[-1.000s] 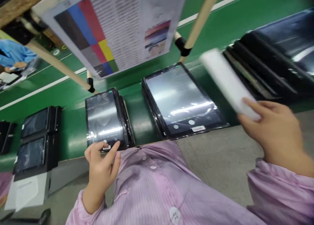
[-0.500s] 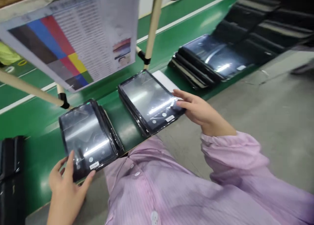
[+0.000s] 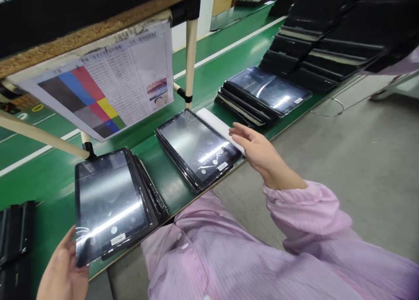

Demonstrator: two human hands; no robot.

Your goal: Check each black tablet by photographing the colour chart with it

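Note:
My left hand point(image 3: 63, 267) grips the near left corner of the top black screen panel point(image 3: 108, 206), which sits on a stack of like panels on the green belt point(image 3: 39, 178). My right hand point(image 3: 257, 147) rests with fingers stretched out on a long white block point(image 3: 216, 124). That block lies on the belt against the right side of a second stack of black panels point(image 3: 196, 147). Both arms wear pink striped sleeves.
A third stack of panels point(image 3: 266, 90) lies further right, with black trays point(image 3: 327, 34) piled behind it. A colour chart sheet point(image 3: 104, 86) hangs from a shelf on pale poles point(image 3: 190, 60). Black trays point(image 3: 15, 234) sit at far left. Grey floor point(image 3: 360, 160) lies right.
My right hand brought the white block down from the air and set it beside the middle stack. My left hand slid to the left stack's near corner. The view swung right.

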